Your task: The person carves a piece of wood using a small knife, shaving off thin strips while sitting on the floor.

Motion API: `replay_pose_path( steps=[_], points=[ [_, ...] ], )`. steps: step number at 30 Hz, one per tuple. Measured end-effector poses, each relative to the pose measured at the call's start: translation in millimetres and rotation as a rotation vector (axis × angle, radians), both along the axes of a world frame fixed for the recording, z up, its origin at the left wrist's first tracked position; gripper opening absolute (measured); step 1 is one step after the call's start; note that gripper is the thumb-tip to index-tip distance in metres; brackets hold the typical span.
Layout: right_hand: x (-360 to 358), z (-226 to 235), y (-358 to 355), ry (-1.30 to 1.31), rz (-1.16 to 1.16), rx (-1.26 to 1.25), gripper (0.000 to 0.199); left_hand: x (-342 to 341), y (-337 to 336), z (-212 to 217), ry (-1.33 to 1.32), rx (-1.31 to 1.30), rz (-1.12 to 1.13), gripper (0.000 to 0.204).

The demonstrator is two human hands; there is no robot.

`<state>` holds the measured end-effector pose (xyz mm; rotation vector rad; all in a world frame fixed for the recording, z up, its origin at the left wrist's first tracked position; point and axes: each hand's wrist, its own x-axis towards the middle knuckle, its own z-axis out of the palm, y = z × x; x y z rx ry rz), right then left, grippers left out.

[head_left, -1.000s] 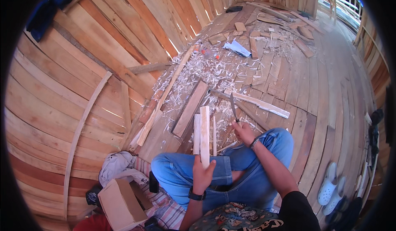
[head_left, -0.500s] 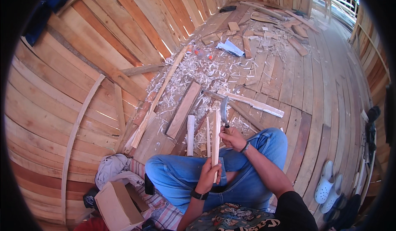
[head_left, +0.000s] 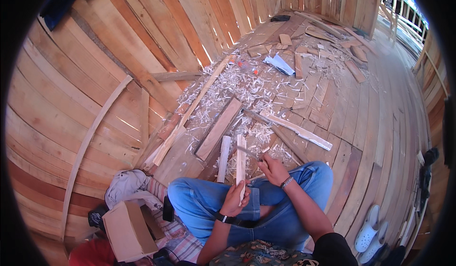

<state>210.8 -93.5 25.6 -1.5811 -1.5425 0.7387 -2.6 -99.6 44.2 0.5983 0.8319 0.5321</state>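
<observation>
Left hand (head_left: 236, 197) closed around lower end of pale narrow wooden stick (head_left: 241, 164), propped upright against blue-jeaned knee for steadiness. Right hand (head_left: 273, 168) grips thin dark-bladed knife (head_left: 248, 152), blade at stick's side (contact unclear). Shavings (head_left: 237, 83) litter plank floor (head_left: 370, 123) ahead.

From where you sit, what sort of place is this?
Probably a woodworking site inside an unfinished plank building or boat hull. Bare curved plank walls rise around a plank floor strewn with shavings and offcuts, and the left hand holds a stick while the right hand works it with a blade.
</observation>
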Motion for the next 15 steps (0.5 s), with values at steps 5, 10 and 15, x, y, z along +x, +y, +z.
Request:
replay_pose_path(
  steps=[5, 10, 15],
  points=[
    [-7.7, -12.5, -0.5, -0.316, 0.077, 0.061, 0.036, -5.2, 5.8, 6.2, -0.009, 0.007, -0.045, 0.030],
    [-14.9, -7.2, 9.9, -0.472, -0.019, -0.042, 0.038, -7.9, 6.7, 7.6, -0.010, 0.005, -0.073, 0.029],
    [-9.2, -11.2, 2.2, -0.452, 0.018, 0.051, 0.039, -5.5, 7.6, 8.4, 0.010, 0.003, -0.050, 0.028]
  ],
)
